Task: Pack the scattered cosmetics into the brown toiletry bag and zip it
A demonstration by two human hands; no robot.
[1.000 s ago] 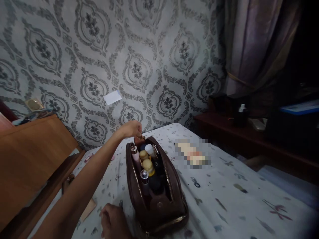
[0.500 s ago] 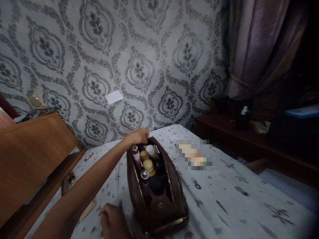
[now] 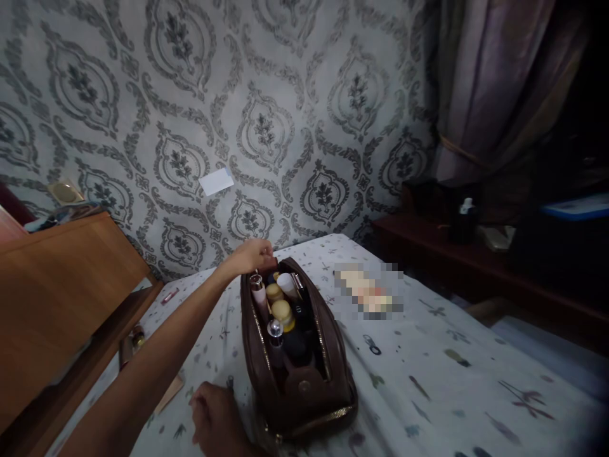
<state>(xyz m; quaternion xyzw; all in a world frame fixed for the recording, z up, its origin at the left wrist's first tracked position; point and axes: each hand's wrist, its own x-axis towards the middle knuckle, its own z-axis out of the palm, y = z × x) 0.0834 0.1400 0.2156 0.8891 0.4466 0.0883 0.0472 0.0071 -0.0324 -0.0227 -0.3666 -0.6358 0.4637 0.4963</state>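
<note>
A bed [image 3: 442, 355] with a patterned sheet carries a brown toiletry bag [image 3: 335, 365], which stands open near the middle of it. The left hand [image 3: 250, 255] reaches to the bag's far end, fingers pinched on the edge there. The right hand [image 3: 216, 416] lies loosely curled against the near end; whether it grips I cannot tell. Small bottles [image 3: 281, 312] stand upright inside.
</note>
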